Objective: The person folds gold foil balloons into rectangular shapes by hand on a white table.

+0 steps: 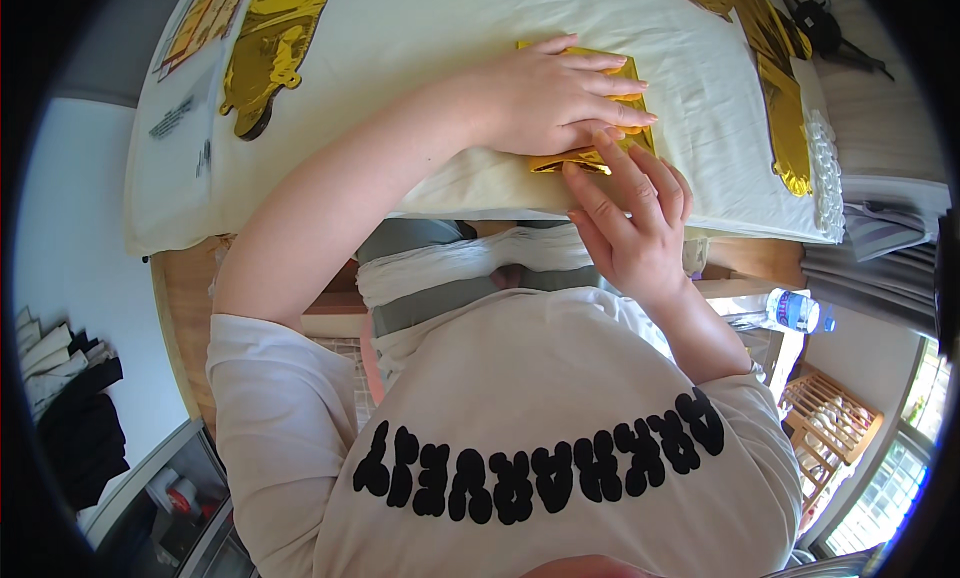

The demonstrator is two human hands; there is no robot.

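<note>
My left hand (555,96) lies palm down on a sheet of shiny gold foil paper (633,75). Its fingers are spread and point to the right. Much of the sheet is hidden under this hand. Along the near side, a strip of the foil (550,164) is folded and stands slightly raised. My right hand (640,203) touches this folded strip with its fingertips, close to the left hand's fingers. Its fingers are stretched and apart, with the thumb below the foil's near edge.
More gold foil (270,53) lies at the table's far left, beside printed paper strips (205,23) and a clear bag (185,128). Another gold foil stack (785,118) and bubble wrap (826,178) lie along the right edge of the cloth-covered table (400,48). A bottle (795,310) is lower right.
</note>
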